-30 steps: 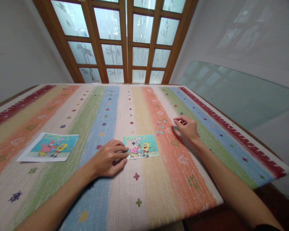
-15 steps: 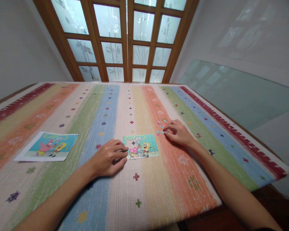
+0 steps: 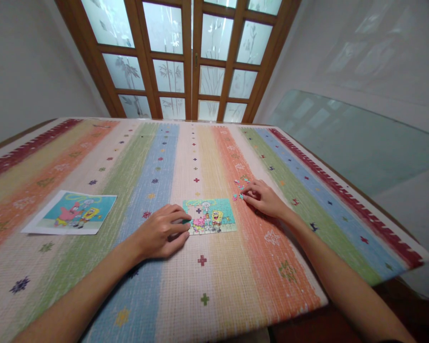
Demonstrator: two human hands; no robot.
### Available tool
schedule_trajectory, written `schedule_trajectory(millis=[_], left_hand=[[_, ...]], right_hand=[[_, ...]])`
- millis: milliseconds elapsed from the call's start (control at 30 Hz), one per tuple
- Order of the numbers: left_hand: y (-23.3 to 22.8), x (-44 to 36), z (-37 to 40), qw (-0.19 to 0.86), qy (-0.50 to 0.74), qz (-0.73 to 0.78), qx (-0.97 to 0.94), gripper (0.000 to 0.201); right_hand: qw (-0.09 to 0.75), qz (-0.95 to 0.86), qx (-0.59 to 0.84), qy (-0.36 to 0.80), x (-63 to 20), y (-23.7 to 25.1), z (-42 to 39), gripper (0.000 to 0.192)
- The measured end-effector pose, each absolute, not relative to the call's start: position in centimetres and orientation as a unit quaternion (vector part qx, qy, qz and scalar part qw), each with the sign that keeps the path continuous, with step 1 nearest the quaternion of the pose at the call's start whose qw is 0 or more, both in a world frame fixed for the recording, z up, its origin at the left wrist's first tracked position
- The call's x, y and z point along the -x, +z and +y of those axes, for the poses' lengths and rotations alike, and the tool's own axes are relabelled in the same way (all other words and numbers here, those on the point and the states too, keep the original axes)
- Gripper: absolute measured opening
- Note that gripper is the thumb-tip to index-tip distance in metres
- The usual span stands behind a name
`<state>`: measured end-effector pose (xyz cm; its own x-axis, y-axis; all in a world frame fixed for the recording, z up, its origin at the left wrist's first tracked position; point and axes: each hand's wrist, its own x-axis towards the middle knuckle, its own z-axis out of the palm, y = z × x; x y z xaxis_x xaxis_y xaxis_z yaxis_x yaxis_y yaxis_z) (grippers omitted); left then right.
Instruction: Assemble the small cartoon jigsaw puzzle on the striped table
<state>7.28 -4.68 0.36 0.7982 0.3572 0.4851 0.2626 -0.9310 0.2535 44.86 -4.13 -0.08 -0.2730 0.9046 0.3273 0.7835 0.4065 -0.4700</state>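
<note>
The left hand [image 3: 162, 234] lies loosely curled on the bench [image 3: 236, 286], its fingertips pressed against the left edge of the small jigsaw puzzle [image 3: 209, 216], apparently to keep the joined part from sliding on the woven striped cloth [image 3: 128, 181]. Whether it pinches a bit of green under the fingers I cannot tell.

The right hand [image 3: 266, 199] reaches out just past the puzzle's upper right corner, fingers drawn narrow and down among the loose pieces [image 3: 240, 188], touching them; I cannot tell whether one is actually gripped. The pieces sit in a small scatter right beside the puzzle, handy to that hand.

Well off beyond the left hand lies the reference picture [image 3: 71, 217], flat, kept out of the working spot yet in view.

Between the hands and the near edge of the bench there is plenty of bare cloth. The right forearm crosses the bench's near right corner, where the edge is close.
</note>
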Motion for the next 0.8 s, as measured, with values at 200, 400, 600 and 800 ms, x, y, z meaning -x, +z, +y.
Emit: schedule_trajectory(millis=[200, 400, 600, 800], left_hand=[[0.2, -7.3, -4.7, 0.077, 0.289, 0.157, -0.941, 0.019], [0.1, -7.3, -4.6, 0.070, 0.295, 0.154, -0.940, 0.018], [0.2, -7.3, -4.7, 0.066, 0.291, 0.156, -0.942, 0.019], [0.0, -7.2, -4.6, 0.066, 0.290, 0.154, -0.942, 0.018]], right_hand=[[0.328, -0.716, 0.569, 0.237, -44.5, 0.0, -4.2, 0.022], [0.353, -0.677, 0.586, 0.273, -44.5, -0.2, -4.1, 0.024], [0.319, -0.717, 0.587, 0.198, -43.9, -0.2, -4.5, 0.016], [0.299, -0.763, 0.568, 0.076, -43.1, -0.4, -4.8, 0.020]])
